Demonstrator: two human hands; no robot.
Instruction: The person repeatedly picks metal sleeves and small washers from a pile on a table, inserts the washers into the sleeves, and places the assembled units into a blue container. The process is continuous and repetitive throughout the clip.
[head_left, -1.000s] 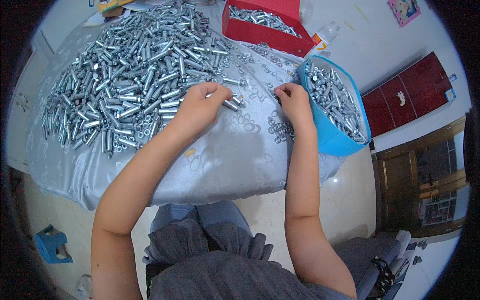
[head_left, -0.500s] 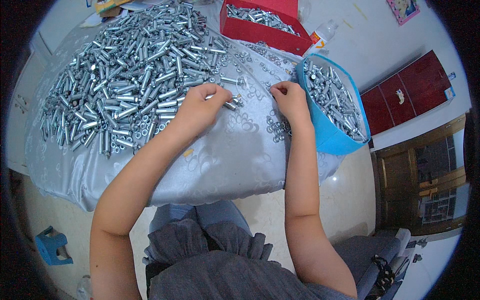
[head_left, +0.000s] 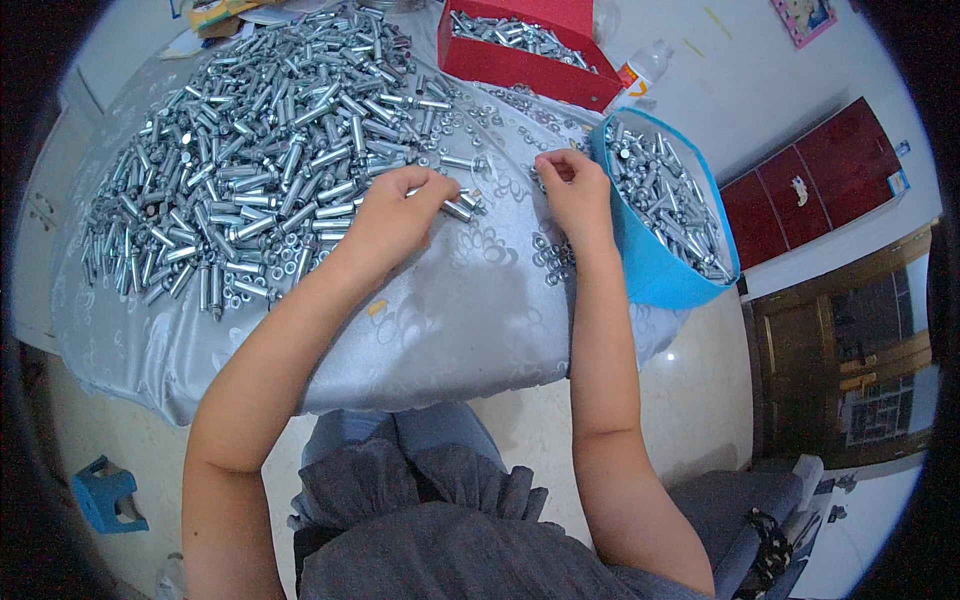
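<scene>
Silver cloth [head_left: 450, 320]: left hand [head_left: 395, 215] grips bolt [head_left: 458, 208]; right hand [head_left: 572, 190] pinches washer.

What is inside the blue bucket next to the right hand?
The blue bucket is filled with silver metal bolts, like those in the big pile on the table. Only the top layer shows; its bottom and anything under the bolts is covered. The right hand stays outside it.
</scene>
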